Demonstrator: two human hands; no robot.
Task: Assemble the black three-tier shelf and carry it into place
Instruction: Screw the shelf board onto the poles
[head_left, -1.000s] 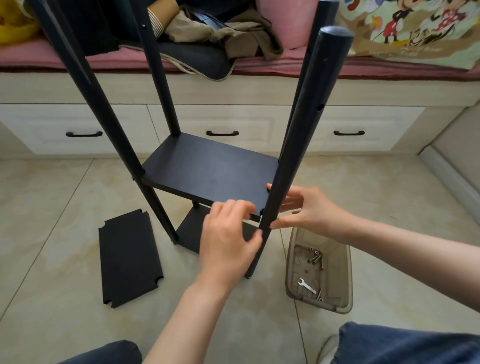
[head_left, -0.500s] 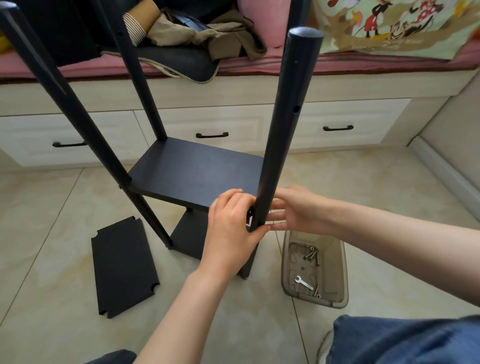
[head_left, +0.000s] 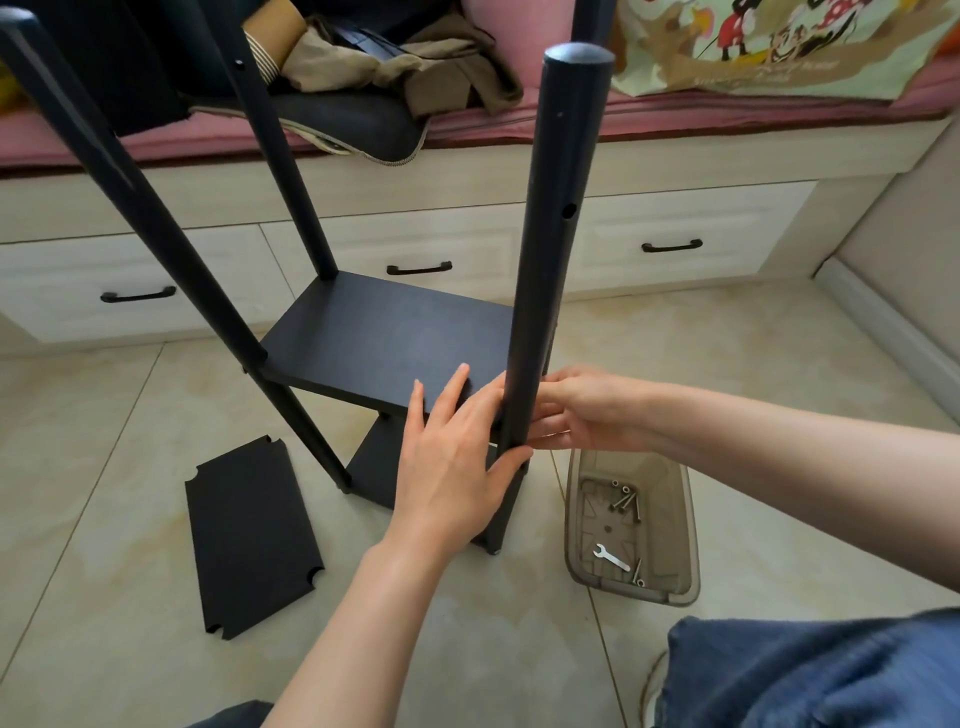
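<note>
The black shelf frame stands on the floor tiles with four upright poles, a middle board (head_left: 384, 338) and a bottom board (head_left: 376, 467) fitted. My left hand (head_left: 452, 467) lies with straight fingers on the middle board's near right corner, its thumb against the front right pole (head_left: 556, 234). My right hand (head_left: 587, 410) holds that pole from the right at the board's height, thumb above and fingers below; its fingertips are hidden behind the pole. A third black board (head_left: 249, 540) with notched corners lies flat on the floor to the left.
A clear plastic box (head_left: 680, 519) right of the frame holds several screws (head_left: 623, 499) and a small wrench (head_left: 610, 558). A white drawer unit (head_left: 675, 244) with a cushioned bench and clothes runs behind. A wall base rises at right. My knee in jeans (head_left: 810, 670) is at bottom right.
My left hand's fingers have straightened out over the middle board's corner, where they were curled before. My right hand has stayed at the pole joint. The view has shifted slightly.
</note>
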